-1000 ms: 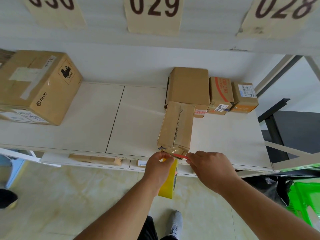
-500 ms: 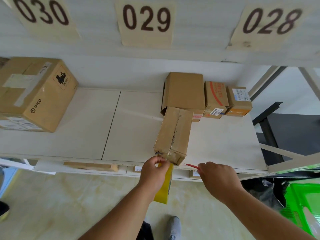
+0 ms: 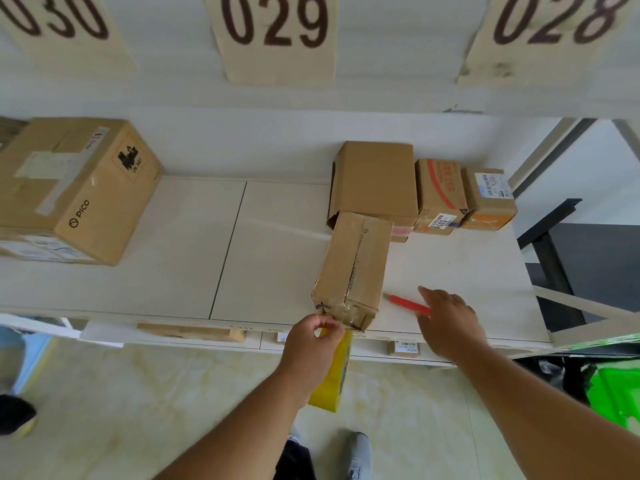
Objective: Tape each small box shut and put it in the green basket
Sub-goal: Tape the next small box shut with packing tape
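The left hand [image 3: 313, 344] is keeping its grip curled on the yellow tape roll [image 3: 333, 372] below the small box [image 3: 351, 271] lying at the worktop [image 3: 277, 244] edge, while the right hand [image 3: 450, 320], fingers relaxed, is touching the red cutter [image 3: 405, 303].

A: What is the person wearing?

B: Nothing on the arms. The left arm [image 3: 242, 420] and the right arm [image 3: 540, 400] are bare, with no sleeves behind the fingers.

A: Any rings or a watch?

B: None that I can see on the left hand [image 3: 308, 344] or the right hand [image 3: 446, 323].

A: And lower down?

B: Dark trousers [image 3: 294, 459] and a grey shoe [image 3: 358, 455], well behind the fingers.
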The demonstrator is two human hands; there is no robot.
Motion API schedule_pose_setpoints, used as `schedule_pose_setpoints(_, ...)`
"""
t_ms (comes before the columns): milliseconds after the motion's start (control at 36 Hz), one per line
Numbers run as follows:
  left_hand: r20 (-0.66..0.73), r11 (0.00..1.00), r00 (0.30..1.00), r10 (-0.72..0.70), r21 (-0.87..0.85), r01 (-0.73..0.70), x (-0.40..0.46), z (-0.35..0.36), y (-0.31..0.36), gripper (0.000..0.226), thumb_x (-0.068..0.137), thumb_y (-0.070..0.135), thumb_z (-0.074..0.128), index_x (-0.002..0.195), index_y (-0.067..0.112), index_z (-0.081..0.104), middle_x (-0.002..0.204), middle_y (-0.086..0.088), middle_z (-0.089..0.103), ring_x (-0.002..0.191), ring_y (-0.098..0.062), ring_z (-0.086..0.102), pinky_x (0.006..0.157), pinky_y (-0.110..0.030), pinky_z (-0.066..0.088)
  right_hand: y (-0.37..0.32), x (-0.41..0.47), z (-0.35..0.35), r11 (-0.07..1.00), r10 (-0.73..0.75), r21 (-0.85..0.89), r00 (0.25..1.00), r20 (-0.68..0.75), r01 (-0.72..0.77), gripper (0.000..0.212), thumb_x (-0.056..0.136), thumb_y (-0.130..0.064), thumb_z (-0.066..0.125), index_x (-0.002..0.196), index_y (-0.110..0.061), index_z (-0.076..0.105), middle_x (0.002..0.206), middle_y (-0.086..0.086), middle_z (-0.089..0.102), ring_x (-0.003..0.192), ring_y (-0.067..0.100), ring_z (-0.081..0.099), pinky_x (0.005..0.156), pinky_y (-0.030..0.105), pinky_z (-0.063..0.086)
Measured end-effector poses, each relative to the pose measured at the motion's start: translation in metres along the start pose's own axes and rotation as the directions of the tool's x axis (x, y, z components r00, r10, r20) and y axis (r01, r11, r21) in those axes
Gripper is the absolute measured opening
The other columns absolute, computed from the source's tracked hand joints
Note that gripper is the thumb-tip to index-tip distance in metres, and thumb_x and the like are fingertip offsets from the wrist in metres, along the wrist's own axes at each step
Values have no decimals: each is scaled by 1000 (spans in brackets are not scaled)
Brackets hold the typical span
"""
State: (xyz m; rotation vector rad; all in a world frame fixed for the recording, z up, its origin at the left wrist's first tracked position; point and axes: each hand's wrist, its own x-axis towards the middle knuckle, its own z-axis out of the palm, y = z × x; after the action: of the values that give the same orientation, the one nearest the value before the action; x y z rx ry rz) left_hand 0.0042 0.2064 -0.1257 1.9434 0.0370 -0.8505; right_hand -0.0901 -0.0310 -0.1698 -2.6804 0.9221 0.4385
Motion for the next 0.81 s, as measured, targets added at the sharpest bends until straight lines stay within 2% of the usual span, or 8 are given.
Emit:
schedule_pose_setpoints(56,-5,1000,1000,-7,-14,7,-1,0,-1,7,93,36,66,92,30,69,97,12,67,90,-10,63,72,-28,53,-12,-10,-5,990,-7,137,985,-175,31,49,105,-33,46,152,-20,43,149,3,52,134,26,48,111,41,40)
schedule_pose_setpoints(111,-7,1000,1000,-8,-13,8,0,0,-1,8,93,37,65,93,30,69,97,13,65,89,-7,61,67,-26,48,-32,-21,-14,954,-101,224,915,-391,201,46,103,-37,53,144,-17,53,142,3,59,129,26,51,108,41,42)
schedule_pose_setpoints(167,-19,1000,1000,-14,-8,13,0,1,-1,9,94,37,65,95,29,69,97,15,64,88,-3,59,66,-24,46,-52,-29,-23,910,-253,172,832,-493,378,50,99,-46,60,138,-17,57,137,1,61,128,24,51,107,42,43)
schedule_pose_setpoints(250,-36,1000,999,19,11,-19,0,3,-1,9,93,33,64,96,27,71,100,16,65,92,-3,59,68,-19,44,-76,-26,-31,864,-432,51,790,-434,500,69,91,-67,54,142,-20,54,145,-1,56,135,24,47,112,43,38)
schedule_pose_setpoints(361,-25,998,998,58,25,-57,1,5,-2,8,95,33,64,97,28,71,104,13,67,99,-6,61,74,-19,43,-94,-13,-36,858,-507,-38,833,-222,512,92,82,-84,44,154,-27,40,158,-5,41,147,22,31,120,39,22)
schedule_pose_setpoints(417,-21,999,999,49,12,-49,1,4,-3,10,95,35,63,98,28,71,105,10,68,100,-7,62,77,-23,45,-99,-8,-34,860,-509,-84,838,-195,503,90,83,-83,49,154,-29,40,158,-6,40,147,21,28,120,40,21)
schedule_pose_setpoints(639,-8,998,1000,23,50,-23,6,-3,0,8,93,28,64,95,24,70,101,9,66,91,-6,59,67,-19,41,-105,-3,-19,848,-528,-237,794,-300,474,71,81,-73,58,129,-22,63,130,0,61,119,29,55,98,44,45)
schedule_pose_setpoints(806,43,991,998,-43,129,37,-4,-13,-15,19,94,29,58,103,18,70,102,4,67,98,-14,61,80,-30,47,-114,-5,-16,889,-451,-254,817,-358,380,49,82,-55,74,114,-20,64,111,-1,64,103,28,57,87,42,48)
